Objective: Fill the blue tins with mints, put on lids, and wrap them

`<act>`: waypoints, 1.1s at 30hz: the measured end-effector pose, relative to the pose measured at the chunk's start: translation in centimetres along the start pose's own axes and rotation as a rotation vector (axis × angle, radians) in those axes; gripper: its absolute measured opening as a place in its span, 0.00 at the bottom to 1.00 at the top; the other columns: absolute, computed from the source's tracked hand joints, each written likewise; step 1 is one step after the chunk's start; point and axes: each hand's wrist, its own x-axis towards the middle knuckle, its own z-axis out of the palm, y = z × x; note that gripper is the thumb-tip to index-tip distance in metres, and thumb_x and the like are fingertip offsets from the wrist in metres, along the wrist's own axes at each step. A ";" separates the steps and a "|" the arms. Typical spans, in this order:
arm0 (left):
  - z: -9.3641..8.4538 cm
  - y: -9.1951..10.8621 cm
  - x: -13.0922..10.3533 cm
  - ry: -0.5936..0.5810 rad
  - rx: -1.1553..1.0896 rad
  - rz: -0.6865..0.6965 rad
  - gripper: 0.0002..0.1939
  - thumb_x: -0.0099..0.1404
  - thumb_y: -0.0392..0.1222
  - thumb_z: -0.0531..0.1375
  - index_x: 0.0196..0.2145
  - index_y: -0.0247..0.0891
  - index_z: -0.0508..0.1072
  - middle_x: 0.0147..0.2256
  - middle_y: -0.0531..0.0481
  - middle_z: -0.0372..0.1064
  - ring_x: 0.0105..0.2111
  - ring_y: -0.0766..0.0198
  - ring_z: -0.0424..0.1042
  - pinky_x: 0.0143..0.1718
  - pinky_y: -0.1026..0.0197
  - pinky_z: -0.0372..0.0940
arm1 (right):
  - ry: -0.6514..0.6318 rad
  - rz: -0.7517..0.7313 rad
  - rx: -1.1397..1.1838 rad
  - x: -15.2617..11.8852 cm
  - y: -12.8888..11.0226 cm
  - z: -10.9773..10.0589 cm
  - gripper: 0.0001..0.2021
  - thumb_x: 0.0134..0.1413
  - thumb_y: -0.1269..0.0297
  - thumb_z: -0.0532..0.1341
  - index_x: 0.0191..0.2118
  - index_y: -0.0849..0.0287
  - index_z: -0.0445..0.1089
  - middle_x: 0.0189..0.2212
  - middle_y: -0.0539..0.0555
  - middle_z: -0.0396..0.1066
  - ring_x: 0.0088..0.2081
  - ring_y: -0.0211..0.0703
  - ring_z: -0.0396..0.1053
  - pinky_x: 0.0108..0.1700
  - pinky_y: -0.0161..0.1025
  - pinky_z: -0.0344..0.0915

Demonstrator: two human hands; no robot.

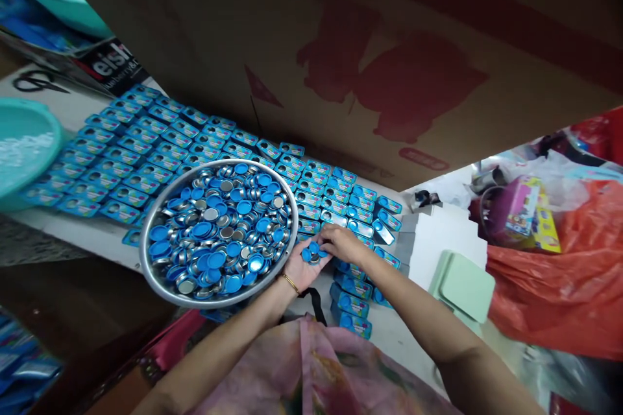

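My left hand [300, 270] is palm up beside the basin's right rim, cupping several small round blue-and-silver caps [311, 254]. Above that palm, my right hand [344, 243] reaches in from the right, its fingertips pinched on a cap at the edge of the handful. A wide metal basin [146, 253] to the left is heaped with more of these caps, some blue side up, others silver side up. Rows of small blue printed boxes [335, 194], with round openings or discs on their tops, stand behind and around my hands.
A large cardboard box [272, 32] walls off the far side. Turquoise basins [29, 110] with white pieces and black scissors [39, 81] lie left. On the right are a pale green device [464, 285], a white carton [440, 240] and red plastic sheeting [549, 285].
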 end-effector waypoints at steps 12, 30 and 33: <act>-1.4 0.9 0.6 0.112 0.124 -0.030 0.18 0.58 0.39 0.52 0.47 0.32 0.64 0.46 0.40 0.66 0.48 0.57 0.64 0.49 0.54 0.57 | 0.171 0.217 -0.020 3.4 2.9 -2.7 0.06 0.52 0.67 0.54 0.34 0.56 0.68 0.34 0.50 0.70 0.37 0.38 0.66 0.39 0.33 0.61; -0.9 1.4 0.3 0.051 0.114 -0.055 0.19 0.59 0.39 0.52 0.49 0.34 0.63 0.51 0.40 0.61 0.51 0.54 0.60 0.51 0.50 0.55 | 0.126 0.513 -0.251 8.0 3.2 -5.5 0.17 0.48 0.60 0.59 0.46 0.56 0.64 0.42 0.58 0.66 0.44 0.48 0.64 0.42 0.40 0.60; -0.7 1.0 0.5 0.059 0.063 -0.025 0.16 0.59 0.38 0.52 0.45 0.34 0.65 0.45 0.42 0.66 0.45 0.58 0.65 0.49 0.49 0.57 | 0.024 0.158 -0.028 3.8 0.9 -2.8 0.11 0.50 0.60 0.58 0.41 0.51 0.69 0.40 0.51 0.66 0.42 0.41 0.65 0.42 0.35 0.60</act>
